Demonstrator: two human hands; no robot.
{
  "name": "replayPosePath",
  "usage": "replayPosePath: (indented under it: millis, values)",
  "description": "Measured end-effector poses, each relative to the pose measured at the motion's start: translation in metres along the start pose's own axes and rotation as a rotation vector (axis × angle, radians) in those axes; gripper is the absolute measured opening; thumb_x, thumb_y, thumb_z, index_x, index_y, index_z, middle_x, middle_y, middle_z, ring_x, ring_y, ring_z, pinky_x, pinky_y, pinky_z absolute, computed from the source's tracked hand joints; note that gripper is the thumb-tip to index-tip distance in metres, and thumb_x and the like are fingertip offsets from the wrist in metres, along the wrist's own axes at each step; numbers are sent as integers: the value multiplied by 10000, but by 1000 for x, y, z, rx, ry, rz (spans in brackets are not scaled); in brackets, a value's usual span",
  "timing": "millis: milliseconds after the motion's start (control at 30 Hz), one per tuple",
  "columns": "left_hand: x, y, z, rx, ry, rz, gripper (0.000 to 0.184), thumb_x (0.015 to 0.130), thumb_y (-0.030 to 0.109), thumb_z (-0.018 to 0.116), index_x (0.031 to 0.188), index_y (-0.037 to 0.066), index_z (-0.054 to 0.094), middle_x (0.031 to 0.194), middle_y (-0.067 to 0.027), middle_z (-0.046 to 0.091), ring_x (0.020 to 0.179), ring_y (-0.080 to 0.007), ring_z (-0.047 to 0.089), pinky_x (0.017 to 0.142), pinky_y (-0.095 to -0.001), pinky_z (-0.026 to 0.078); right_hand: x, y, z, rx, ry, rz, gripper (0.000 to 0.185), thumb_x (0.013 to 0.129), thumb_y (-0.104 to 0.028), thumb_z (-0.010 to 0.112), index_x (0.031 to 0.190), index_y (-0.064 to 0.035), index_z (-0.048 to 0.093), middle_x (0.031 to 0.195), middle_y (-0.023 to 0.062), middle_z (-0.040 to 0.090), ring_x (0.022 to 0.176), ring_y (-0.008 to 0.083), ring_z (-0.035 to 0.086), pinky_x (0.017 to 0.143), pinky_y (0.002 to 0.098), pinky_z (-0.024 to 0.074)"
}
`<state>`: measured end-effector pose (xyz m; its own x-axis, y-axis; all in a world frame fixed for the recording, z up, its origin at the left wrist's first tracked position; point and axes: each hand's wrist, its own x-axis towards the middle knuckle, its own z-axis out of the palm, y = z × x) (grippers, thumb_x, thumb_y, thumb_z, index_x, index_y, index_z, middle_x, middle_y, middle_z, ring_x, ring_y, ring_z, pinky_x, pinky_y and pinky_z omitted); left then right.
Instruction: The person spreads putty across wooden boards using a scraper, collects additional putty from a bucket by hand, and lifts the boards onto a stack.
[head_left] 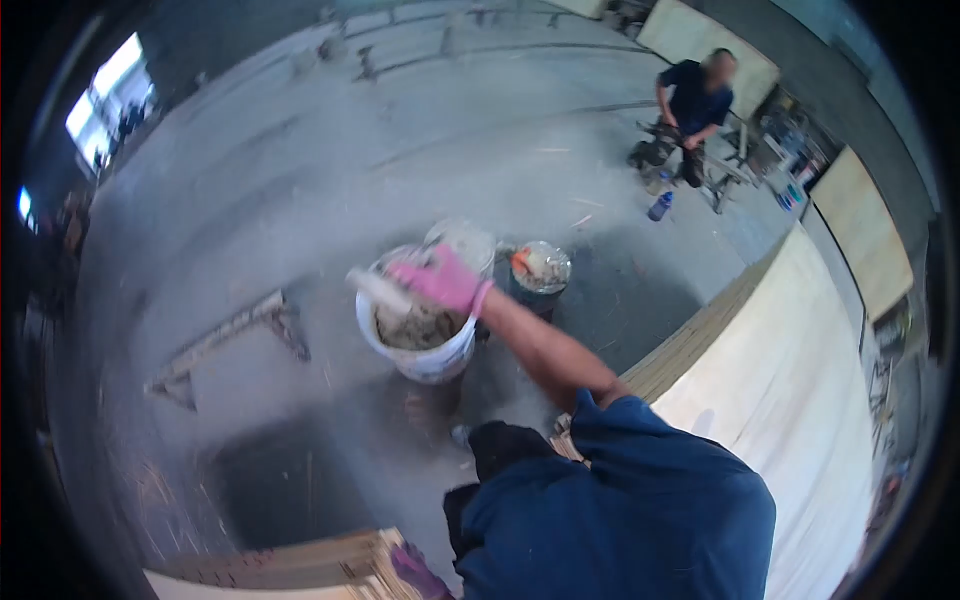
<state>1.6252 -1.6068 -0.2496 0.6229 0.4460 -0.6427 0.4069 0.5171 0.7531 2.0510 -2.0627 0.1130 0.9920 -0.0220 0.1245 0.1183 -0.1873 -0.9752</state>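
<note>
My right hand (445, 281), in a pink glove, reaches out over a white bucket (428, 366). Its fingers are closed around a pale, flat scraper (380, 291), blurred by motion. Greyish-brown, putty-like paste (420, 328) lies inside the bucket, below the scraper. At the bottom of the view, my left hand (418, 570) wears a purple glove and rests against the corner of a stack of wooden sheets (345, 562). Its fingers look stretched out, with part of the hand cut off by my body.
Behind the bucket is another pale container (465, 240). A smaller tub (541, 268) with an orange item stands beside it. A low trestle (225, 342) lies left. Large pale sheets (770, 370) are stacked right. A seated person (697, 105) is farther off, near a bottle (660, 207).
</note>
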Motion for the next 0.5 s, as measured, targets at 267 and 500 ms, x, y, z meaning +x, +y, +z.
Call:
replayPosePath:
  millis: [267, 500]
  values:
    - [-104, 117, 107, -50, -3, 208, 606, 1030, 410, 473, 1514, 95, 290, 1415, -176, 491, 1205, -306, 575, 1038, -439, 472, 49, 67, -1, -48, 43, 17, 365, 949, -236, 674, 1192, 36, 670, 1086, 70, 704, 977, 162, 642, 902, 328, 528]
    - [-123, 135, 120, -518, 83, 146, 657, 1026, 521, 429, 1503, 84, 318, 1435, -180, 482, 1260, -310, 532, 1049, -436, 455, 53, 200, 72, -311, -221, 230, 758, 890, -142, 690, 1494, 95, 297, 1269, 192, 633, 1135, 274, 624, 966, 386, 501]
